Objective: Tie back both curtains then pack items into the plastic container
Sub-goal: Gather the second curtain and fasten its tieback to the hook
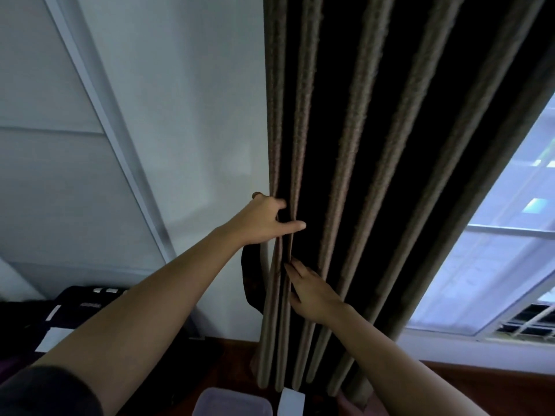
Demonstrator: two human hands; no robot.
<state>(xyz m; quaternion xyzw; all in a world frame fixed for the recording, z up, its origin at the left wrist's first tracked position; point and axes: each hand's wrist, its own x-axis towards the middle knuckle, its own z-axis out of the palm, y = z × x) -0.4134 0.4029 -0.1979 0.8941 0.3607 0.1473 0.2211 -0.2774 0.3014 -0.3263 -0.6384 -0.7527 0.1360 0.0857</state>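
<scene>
A dark brown pleated curtain (pixel 354 151) hangs in front of me, bunched toward the left edge of the window. My left hand (pixel 264 219) reaches around its left edge, fingers behind the outer folds and thumb in front. Lower down, my right hand (pixel 309 291) presses flat on the folds with its fingertips tucked between two pleats. A dark tie-back strap (pixel 250 280) hangs in a loop at the wall just left of the curtain, below my left hand. The clear plastic container (pixel 232 402) shows at the bottom edge of the view.
A white wall (pixel 180 115) lies to the left and a bright window (pixel 495 265) to the right. Dark bags or luggage (pixel 75 307) sit at the lower left. A white card (pixel 291 402) lies beside the container on a brown wooden surface (pixel 480 382).
</scene>
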